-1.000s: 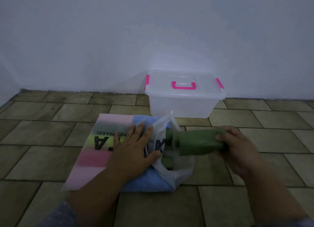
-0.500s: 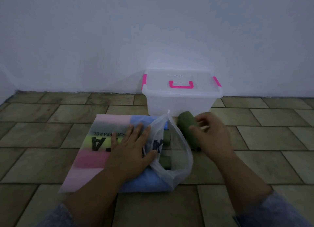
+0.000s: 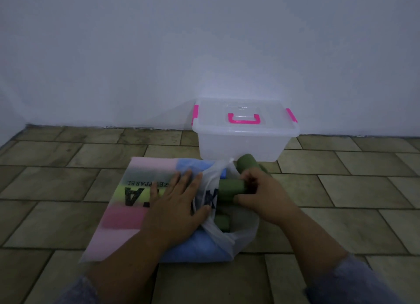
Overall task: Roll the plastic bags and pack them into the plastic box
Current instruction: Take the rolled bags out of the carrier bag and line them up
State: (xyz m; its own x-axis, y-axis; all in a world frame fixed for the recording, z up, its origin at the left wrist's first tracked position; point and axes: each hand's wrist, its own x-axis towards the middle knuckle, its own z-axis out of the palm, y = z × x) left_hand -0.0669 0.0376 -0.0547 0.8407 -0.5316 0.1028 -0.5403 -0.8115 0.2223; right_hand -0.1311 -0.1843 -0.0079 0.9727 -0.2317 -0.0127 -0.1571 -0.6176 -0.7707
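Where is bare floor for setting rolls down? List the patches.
Free: tiled floor right of the right hand and plastic box; tiles left of the flat bags; the strip behind them, left of the box. Crowded: between box and bags, where a loose green roll lies.

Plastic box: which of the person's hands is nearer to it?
Right. The right hand grips a green roll in front of the box; the left hand presses bags further left.

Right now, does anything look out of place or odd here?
A green roll lies loose on the floor just in front of the plastic box, whose lid is still on, so nothing can be packed yet. Otherwise nothing stands out.
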